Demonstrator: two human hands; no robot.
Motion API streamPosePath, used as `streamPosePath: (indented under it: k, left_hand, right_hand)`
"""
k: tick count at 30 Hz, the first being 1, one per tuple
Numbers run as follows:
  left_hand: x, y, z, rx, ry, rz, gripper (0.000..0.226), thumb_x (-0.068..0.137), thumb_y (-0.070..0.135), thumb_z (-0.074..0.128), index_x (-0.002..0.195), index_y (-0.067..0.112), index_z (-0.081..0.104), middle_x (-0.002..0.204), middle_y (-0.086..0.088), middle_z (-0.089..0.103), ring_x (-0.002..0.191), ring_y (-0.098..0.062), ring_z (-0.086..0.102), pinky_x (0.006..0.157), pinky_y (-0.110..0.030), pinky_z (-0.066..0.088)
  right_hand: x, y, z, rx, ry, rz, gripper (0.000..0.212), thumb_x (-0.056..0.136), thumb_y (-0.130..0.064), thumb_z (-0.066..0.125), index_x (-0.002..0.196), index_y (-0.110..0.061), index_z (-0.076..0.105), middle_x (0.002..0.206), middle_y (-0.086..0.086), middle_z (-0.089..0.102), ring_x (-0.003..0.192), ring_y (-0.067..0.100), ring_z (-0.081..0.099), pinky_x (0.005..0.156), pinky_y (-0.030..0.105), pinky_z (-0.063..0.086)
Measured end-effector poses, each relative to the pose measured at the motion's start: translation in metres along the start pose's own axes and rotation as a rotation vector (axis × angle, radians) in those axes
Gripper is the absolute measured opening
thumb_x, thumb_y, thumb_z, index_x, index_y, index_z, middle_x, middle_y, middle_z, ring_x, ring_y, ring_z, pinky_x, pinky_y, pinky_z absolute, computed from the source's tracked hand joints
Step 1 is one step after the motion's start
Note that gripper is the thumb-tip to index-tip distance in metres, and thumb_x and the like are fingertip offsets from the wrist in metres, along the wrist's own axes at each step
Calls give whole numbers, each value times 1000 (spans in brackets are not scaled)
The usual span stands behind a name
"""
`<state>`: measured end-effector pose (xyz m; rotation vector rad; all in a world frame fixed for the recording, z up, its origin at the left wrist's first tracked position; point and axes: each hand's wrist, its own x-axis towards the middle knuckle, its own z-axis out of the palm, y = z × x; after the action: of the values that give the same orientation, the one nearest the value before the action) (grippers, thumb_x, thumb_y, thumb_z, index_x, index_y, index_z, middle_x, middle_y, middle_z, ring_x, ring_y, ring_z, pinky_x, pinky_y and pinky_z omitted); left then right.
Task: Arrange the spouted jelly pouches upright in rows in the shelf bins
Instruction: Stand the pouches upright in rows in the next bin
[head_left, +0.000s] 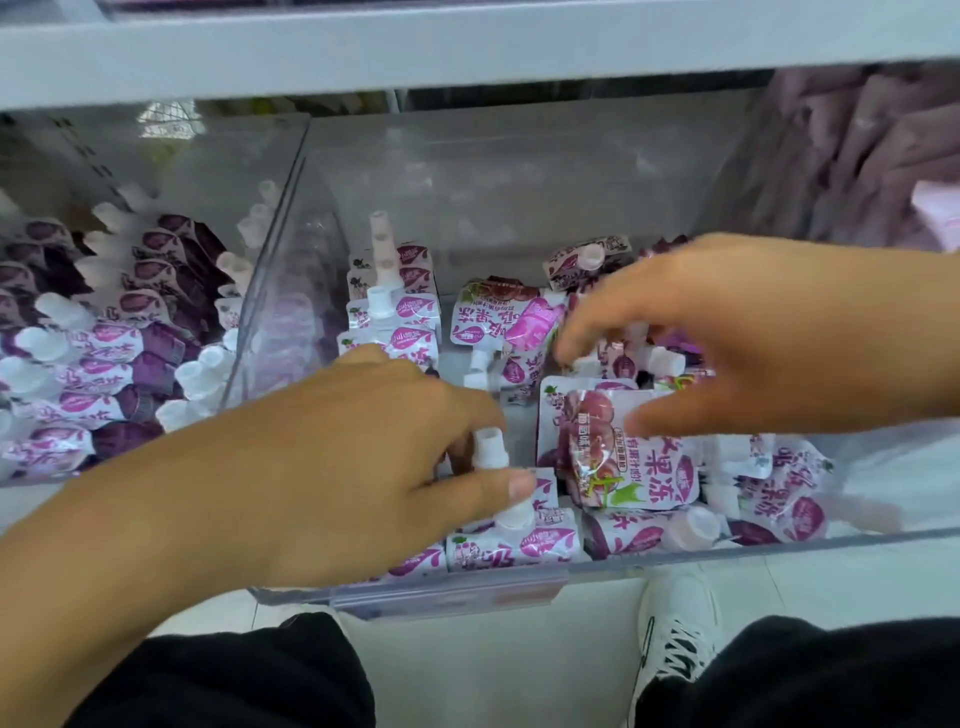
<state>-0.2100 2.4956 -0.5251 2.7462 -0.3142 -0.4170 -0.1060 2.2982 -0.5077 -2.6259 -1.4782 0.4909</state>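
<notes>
A clear plastic shelf bin (519, 171) holds white-and-purple spouted jelly pouches. A short row stands upright along its left wall (395, 306). Others lie loose and flat across the middle and right, among them a grape-printed pouch (613, 457). My left hand (332, 467) is at the bin's front left, thumb and fingers closed around an upright pouch's white spout (491, 447). My right hand (753, 338) hovers over the loose pile with fingers spread, holding nothing; its thumb is over the grape pouch.
The left neighbouring bin (78, 338) is packed with rows of purple pouches, spouts up. A grey shelf board (467, 47) runs overhead. A price-tag strip (447, 592) fronts the bin. Below are white floor, a white sneaker (675, 618) and black trousers.
</notes>
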Motion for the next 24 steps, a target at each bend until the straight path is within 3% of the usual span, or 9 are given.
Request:
streamPosePath:
  k: [4,6,8,11,15,18,20,22,24]
  left_hand:
    - [3,-2,0,66,-17,35,40,88,48,34,92,24,66,53,6,42,56,14,43,57,-5,34]
    - [6,-4,0,107,-38,53,28,96,41,41,95,26,64,56,18,51,59,20,42,59,-4,33]
    - [7,-8,0,129,-80,42,22,98,41,43,93,28,61,57,13,50,60,21,43,58,-7,34]
    - [9,-16,-2,91,-145,53,23,94,51,42,88,33,54,67,18,54,61,4,48,52,-18,32]
    - [11,-23,-1,80,-137,75,22,93,54,43,87,36,54,67,20,54,58,-3,47,53,-21,33]
    - [10,-27,1,18,-125,94,23,91,55,44,89,37,58,67,17,60,63,-3,54,61,-21,44]
    - [9,-29,0,-77,-128,92,26,87,57,48,92,36,62,73,16,68,70,-6,64,72,-31,53]
    - [6,-29,-3,-186,-117,98,31,81,59,52,92,35,68,79,17,73,74,-7,70,76,-33,57]
    - [3,-29,-8,-238,-51,106,36,75,62,52,89,36,73,77,24,72,73,1,70,73,-20,57]
  right_hand:
    - [-8,1,15,-128,-107,242,54,58,-76,68,100,-49,47,84,-25,49,83,0,50,76,27,49]
    - [0,8,31,-168,-25,201,56,50,-72,74,86,-44,40,69,-19,44,68,0,46,67,34,51]
    - [4,7,31,-132,37,175,57,49,-65,79,83,-40,40,62,-15,43,60,-4,42,60,33,50]
    - [-3,-5,25,46,61,35,37,68,-44,80,84,-38,48,77,-17,47,75,-8,47,60,18,40]
    - [-1,-13,21,212,-49,-44,25,79,-26,75,90,-33,54,86,-31,56,77,-11,55,62,9,45]
    - [4,-1,-1,376,167,31,23,78,-22,74,93,-33,60,87,-20,69,75,-6,66,69,24,58]
    - [8,-3,-12,505,322,49,24,78,-23,75,99,-28,63,84,-11,74,70,2,70,67,30,61]
    - [22,-12,-7,378,364,-20,21,81,-30,72,101,-30,67,85,-17,71,73,-6,66,66,14,56]
    - [40,-22,7,143,274,-85,21,86,-36,67,106,-32,71,89,-19,69,77,-5,62,66,10,47]
